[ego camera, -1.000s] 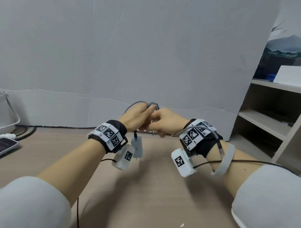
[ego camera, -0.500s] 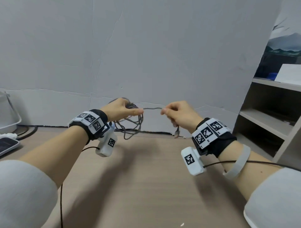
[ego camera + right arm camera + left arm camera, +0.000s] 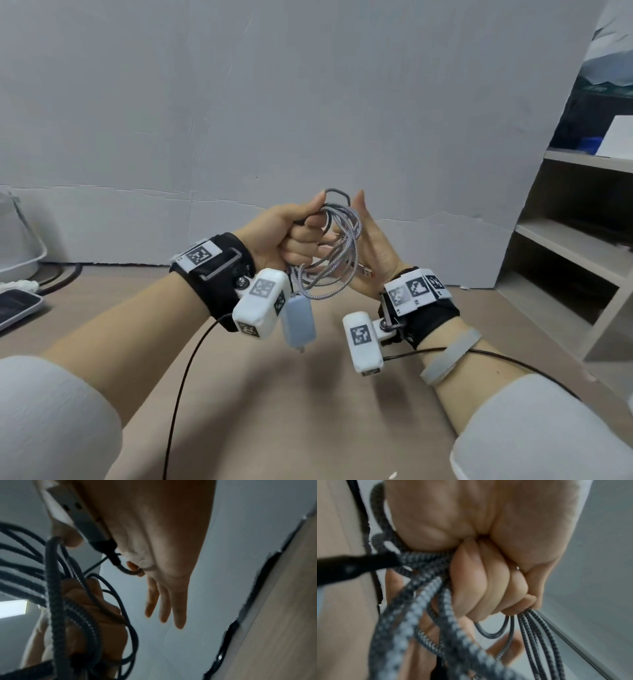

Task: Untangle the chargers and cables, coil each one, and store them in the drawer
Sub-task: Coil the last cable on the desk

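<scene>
My left hand is a closed fist gripping a coil of grey braided cable held up above the table. In the left wrist view the fingers curl tightly round several loops of the cable. A pale charger adapter dangles from the coil below my left wrist. My right hand stands with straight fingers and its palm against the coil's right side. The cable's USB plug lies along the heel of that palm, and the plug shows close up in the right wrist view.
A wooden table lies beneath my arms, with a grey board wall behind it. An open shelf unit stands at the right. At the far left are a white container, a phone-like device and black cords.
Half a second ago my hands were apart with a stretch of cable between them. They have come together, and my right hand has let go of the end and flattened against the coil.
</scene>
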Demonstrator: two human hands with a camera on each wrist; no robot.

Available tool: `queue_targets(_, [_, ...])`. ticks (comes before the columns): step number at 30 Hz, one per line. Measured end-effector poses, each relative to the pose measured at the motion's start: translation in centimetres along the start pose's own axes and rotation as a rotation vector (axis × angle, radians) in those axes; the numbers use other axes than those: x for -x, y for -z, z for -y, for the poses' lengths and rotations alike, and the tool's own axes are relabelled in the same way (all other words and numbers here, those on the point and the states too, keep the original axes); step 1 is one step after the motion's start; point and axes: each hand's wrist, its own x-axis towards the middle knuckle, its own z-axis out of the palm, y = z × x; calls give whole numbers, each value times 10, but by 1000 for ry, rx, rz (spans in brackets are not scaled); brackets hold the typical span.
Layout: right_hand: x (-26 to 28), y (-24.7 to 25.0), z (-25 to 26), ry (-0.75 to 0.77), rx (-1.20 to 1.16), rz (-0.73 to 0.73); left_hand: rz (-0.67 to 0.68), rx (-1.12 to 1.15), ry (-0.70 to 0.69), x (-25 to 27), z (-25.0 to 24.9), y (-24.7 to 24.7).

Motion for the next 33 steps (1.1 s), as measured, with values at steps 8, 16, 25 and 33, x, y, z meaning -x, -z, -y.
queue_targets(8, [-3, 19, -11, 33, -152, 139, -90, -22, 54, -16, 6, 12])
queue_targets(16, [-5, 40, -27, 12, 59, -73, -321, -28, 185, -30, 17, 23])
queue_targets(25, [-13, 44, -45, 139, 303, -346, -305, 217, 219, -24, 28, 42])
queue_targets(33, [-21, 44, -51, 184, 530, -401, -360, 148, 138, -17, 34, 44])
